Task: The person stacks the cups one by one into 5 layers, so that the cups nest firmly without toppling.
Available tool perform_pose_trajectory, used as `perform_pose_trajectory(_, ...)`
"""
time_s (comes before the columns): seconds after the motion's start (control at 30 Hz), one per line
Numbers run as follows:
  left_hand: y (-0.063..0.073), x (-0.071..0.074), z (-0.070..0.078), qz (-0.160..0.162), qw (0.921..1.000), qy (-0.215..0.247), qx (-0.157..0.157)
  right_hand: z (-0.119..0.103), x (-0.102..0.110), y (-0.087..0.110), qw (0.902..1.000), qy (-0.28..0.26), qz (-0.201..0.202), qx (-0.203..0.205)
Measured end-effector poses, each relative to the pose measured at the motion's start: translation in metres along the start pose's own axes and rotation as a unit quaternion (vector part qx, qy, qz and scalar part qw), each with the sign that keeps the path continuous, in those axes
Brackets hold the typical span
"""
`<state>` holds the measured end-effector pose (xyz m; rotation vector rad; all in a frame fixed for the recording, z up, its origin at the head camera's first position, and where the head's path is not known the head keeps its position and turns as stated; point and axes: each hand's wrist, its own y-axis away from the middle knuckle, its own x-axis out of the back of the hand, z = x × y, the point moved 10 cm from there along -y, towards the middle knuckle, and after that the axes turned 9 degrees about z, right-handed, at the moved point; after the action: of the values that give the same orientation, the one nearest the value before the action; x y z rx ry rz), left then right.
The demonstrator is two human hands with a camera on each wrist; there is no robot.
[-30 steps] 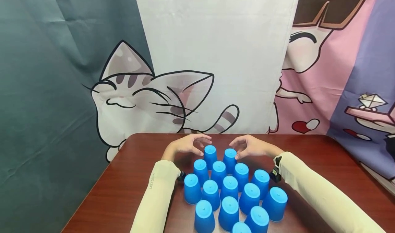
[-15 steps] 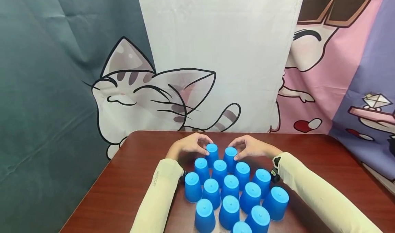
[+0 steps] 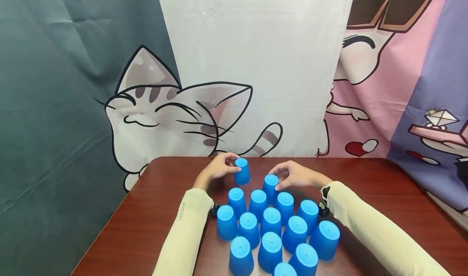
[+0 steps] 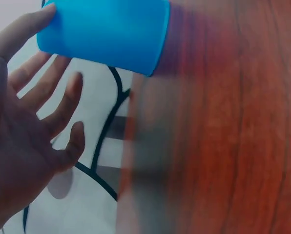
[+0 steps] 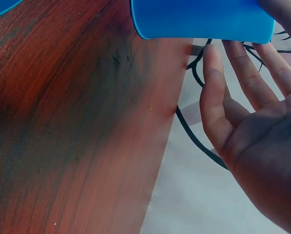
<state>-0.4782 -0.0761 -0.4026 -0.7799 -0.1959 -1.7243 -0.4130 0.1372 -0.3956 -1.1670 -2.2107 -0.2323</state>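
Blue tapered plastic cup [image 3: 243, 173], mouth down, is pinched in the thumb-and-finger grip of the left hand [image 3: 220, 166], near the far edge of the red-brown wooden tabletop [image 3: 146, 211]. Across a gap, the right hand [image 3: 297, 174] likewise grips another blue cup [image 3: 270, 190]; nearer, matching blue cups [image 3: 270, 249] crowd together, with tabletop stretching out to either side.

tapered blue cup [image 3: 243, 172] mouth-down in the left hand [image 3: 219, 166], can't tell on my feed if it's lifted, matching blue cup [image 3: 269, 189] mouth-down in the right hand [image 3: 297, 174], just behind other blue cups [image 3: 271, 222]
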Motion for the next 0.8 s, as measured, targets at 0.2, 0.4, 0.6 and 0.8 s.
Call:
perform_pose_trajectory(0.2,-0.001,0.014,-0.019,0.072,0.9968,0.015,0.029,0.001,-0.004,-0.002,1.0000,0.000,0.000,-0.001)
perform_pose_trajectory(0.4,0.000,0.027,-0.035,0.143,0.9870,0.029,0.068,0.003,-0.006,-0.003,1.0000,0.000,0.003,-0.005)
perform_pose_trajectory(0.6,-0.001,0.031,-0.043,0.171,0.9807,0.028,0.091,0.005,-0.004,-0.002,0.9998,0.017,0.004,-0.001)
perform_pose_trajectory(0.8,0.000,0.033,-0.042,0.182,0.9775,-0.018,0.105,0.004,-0.002,-0.001,0.9998,0.012,0.014,0.004)
